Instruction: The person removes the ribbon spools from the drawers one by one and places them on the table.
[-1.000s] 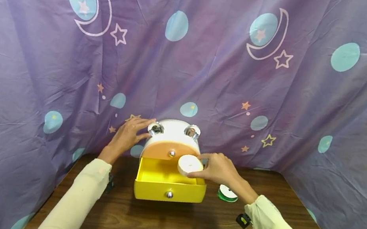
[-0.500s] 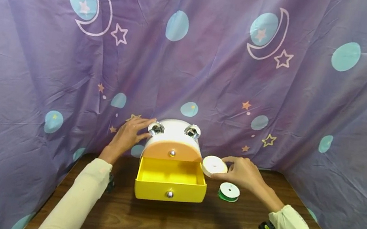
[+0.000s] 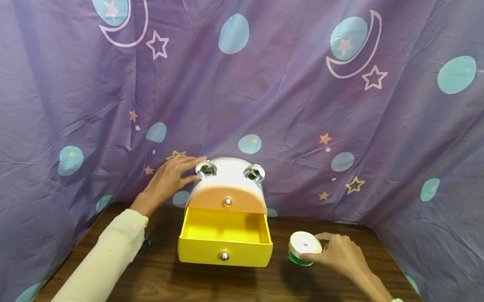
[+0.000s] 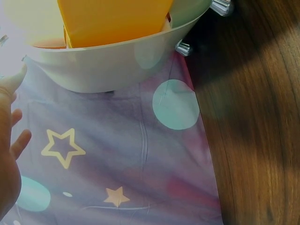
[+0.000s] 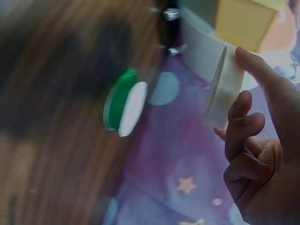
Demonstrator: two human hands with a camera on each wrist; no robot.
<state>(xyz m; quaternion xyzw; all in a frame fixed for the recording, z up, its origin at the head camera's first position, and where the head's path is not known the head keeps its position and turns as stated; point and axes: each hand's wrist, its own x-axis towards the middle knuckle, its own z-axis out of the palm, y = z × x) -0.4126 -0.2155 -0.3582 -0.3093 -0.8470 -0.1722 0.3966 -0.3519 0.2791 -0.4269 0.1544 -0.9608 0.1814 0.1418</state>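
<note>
At 4 o'clock in the head view, the right hand (image 3: 342,254) pinches a thick white disc (image 3: 301,239) above the flanged green spool (image 5: 117,103); an off-centre release could make it slide. Beyond, at 8 o'clock, the left hand (image 3: 170,176), fingers extended, touches the smooth, domed white cabinet (image 3: 230,173).

White roll (image 3: 305,241) in your right hand (image 3: 341,255), green-and-white spool (image 5: 120,100) near it, yellow drawer (image 3: 202,252) leftward, star-printed purple cloth (image 3: 286,94) beyond

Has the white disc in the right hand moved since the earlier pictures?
Yes. In the head view, the white disc has moved right and down, away from the open yellow drawer.
</note>
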